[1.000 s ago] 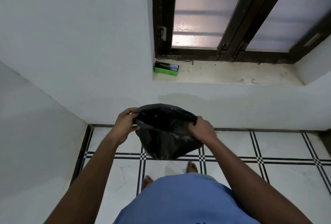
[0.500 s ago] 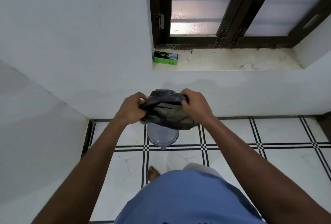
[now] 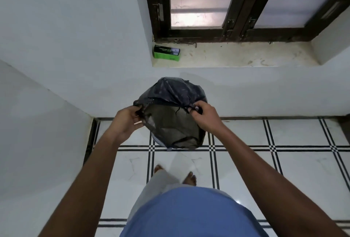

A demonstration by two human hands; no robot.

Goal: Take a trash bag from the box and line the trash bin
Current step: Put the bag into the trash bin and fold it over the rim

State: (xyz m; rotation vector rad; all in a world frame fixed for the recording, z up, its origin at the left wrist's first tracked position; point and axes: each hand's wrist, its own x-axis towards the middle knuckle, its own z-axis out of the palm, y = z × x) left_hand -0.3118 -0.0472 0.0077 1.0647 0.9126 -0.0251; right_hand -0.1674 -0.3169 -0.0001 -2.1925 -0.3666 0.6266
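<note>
A black trash bag (image 3: 171, 115) hangs spread out in front of me, puffed up at its far side. My left hand (image 3: 127, 121) pinches the bag's rim on the left, and my right hand (image 3: 203, 116) pinches it on the right. Below the bag only a sliver of the pale grey trash bin (image 3: 155, 141) shows on the floor; the bag hides the rest. The green and black trash bag box (image 3: 166, 53) lies at the left end of the window sill.
A white wall corner stands to my left. The window sill (image 3: 236, 57) runs under a dark-framed window (image 3: 234, 4). The floor is white tile with black grid lines (image 3: 246, 147). My bare feet (image 3: 189, 178) stand just behind the bin.
The bag, bunched between my hands half a second ago with the bin visible under it, is now pulled wide and covers the bin. My hands moved apart.
</note>
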